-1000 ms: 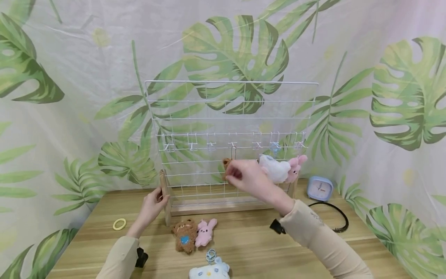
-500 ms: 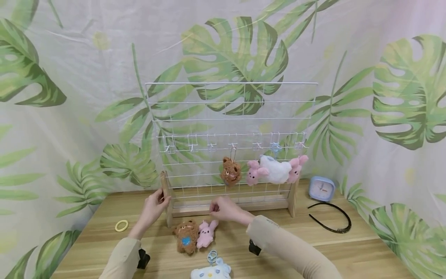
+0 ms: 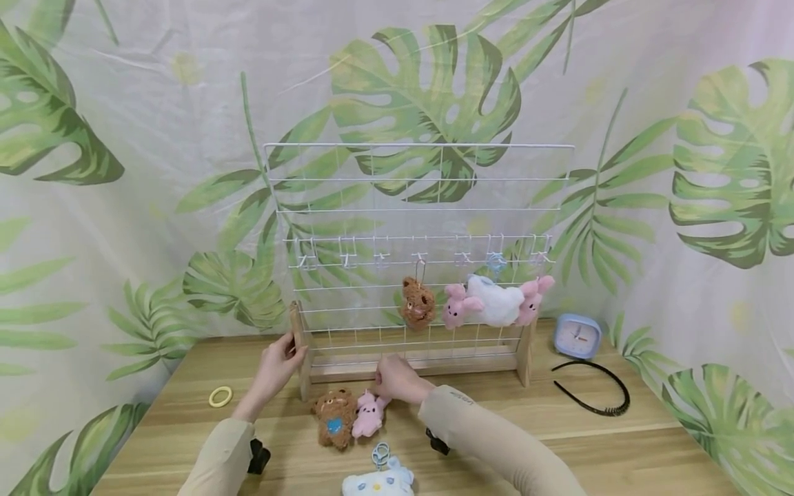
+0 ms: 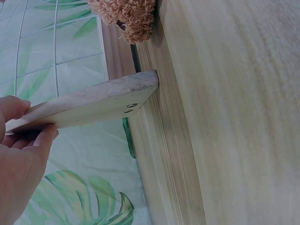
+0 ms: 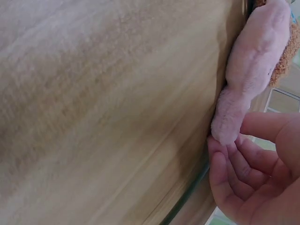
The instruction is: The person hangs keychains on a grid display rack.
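Observation:
My left hand (image 3: 279, 365) grips the wooden side post (image 4: 93, 101) of a white wire grid rack (image 3: 418, 145), thumb on one face and fingers on the other. On the table, my right hand (image 3: 400, 380) pinches the ear of a pink plush bunny (image 5: 258, 51); the bunny (image 3: 369, 415) lies face up. Beside it is a brown plush bear (image 3: 335, 420) with a blue heart. Closer to me lies a white plush keychain (image 3: 380, 480) with a blue ring. From the rack's hooks hang a brown bear (image 3: 418, 303), a pink bunny (image 3: 455, 306), a white plush (image 3: 496, 301) and another pink bunny (image 3: 535, 301).
A yellow ring (image 3: 220, 397) lies at the left of the wooden table. To the rack's right stand a blue clock (image 3: 577, 336) and a black headband (image 3: 620, 386). A leaf-print cloth (image 3: 186, 138) hangs behind.
My right hand has come down from the hanging brown bear to the pink bunny on the table and now pinches its ear. The left hand keeps its grip on the post.

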`<state>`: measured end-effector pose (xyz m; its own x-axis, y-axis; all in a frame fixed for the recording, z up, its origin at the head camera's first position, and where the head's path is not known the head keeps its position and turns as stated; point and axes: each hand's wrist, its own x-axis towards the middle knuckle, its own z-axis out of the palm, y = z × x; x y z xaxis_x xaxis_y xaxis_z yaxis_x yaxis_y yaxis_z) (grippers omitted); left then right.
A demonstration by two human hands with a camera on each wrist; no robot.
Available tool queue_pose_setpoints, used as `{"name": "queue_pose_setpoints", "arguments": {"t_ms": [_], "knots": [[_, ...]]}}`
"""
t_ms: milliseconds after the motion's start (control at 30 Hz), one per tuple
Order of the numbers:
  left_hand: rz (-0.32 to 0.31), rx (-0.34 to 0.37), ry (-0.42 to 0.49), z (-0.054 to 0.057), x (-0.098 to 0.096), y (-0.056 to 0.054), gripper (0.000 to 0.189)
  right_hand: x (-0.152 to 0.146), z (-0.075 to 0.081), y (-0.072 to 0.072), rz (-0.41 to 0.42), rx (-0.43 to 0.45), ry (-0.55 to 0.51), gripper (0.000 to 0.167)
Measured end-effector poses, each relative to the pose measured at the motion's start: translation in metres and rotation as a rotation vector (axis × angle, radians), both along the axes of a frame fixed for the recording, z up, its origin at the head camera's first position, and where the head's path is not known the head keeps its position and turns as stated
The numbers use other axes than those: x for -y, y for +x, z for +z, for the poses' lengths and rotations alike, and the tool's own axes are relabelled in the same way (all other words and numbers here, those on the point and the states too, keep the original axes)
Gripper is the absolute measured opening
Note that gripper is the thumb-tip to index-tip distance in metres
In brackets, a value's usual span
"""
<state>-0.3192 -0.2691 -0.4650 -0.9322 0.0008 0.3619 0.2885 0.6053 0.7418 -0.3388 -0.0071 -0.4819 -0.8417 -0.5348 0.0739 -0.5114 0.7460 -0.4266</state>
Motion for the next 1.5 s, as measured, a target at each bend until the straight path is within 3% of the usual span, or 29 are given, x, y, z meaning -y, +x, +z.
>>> {"name": "queue_pose_setpoints", "arguments": {"t_ms": [133,300,467,567,767,900,1200,1367,1500], "knots": [[-0.003,-0.007,0.001,0.0,0.0,-0.001,0.013,0.002,0.0,0.001,-0.019,0.0,-0.003,0.063],[-0.001,-0.009,0.0,0.0,-0.001,-0.002,0.01,0.003,0.002,0.001,-0.031,-0.034,0.031,0.063],[-0.007,-0.005,0.001,0.0,-0.001,-0.003,0.01,0.0,0.002,0.001,-0.028,-0.003,0.017,0.062],[-0.014,-0.004,-0.001,0.0,-0.002,-0.003,0.012,-0.003,0.003,0.002,-0.023,0.031,-0.01,0.054],[-0.014,-0.006,0.0,0.0,-0.002,-0.003,0.017,-0.007,0.009,0.0,0.012,0.034,-0.059,0.022],[-0.023,-0.005,0.008,0.0,-0.002,-0.003,0.023,-0.01,0.014,-0.001,0.036,0.048,-0.13,0.019],[-0.017,0.004,0.002,0.001,0.0,-0.002,0.02,-0.018,0.037,0.003,0.112,-0.088,-0.201,0.012],[-0.031,0.024,0.02,-0.001,0.002,-0.002,0.03,-0.024,0.054,0.014,0.136,-0.107,-0.255,0.013],[-0.035,0.029,0.023,-0.002,0.002,0.0,0.031,-0.03,0.068,0.023,0.17,-0.181,-0.284,0.013]]}}
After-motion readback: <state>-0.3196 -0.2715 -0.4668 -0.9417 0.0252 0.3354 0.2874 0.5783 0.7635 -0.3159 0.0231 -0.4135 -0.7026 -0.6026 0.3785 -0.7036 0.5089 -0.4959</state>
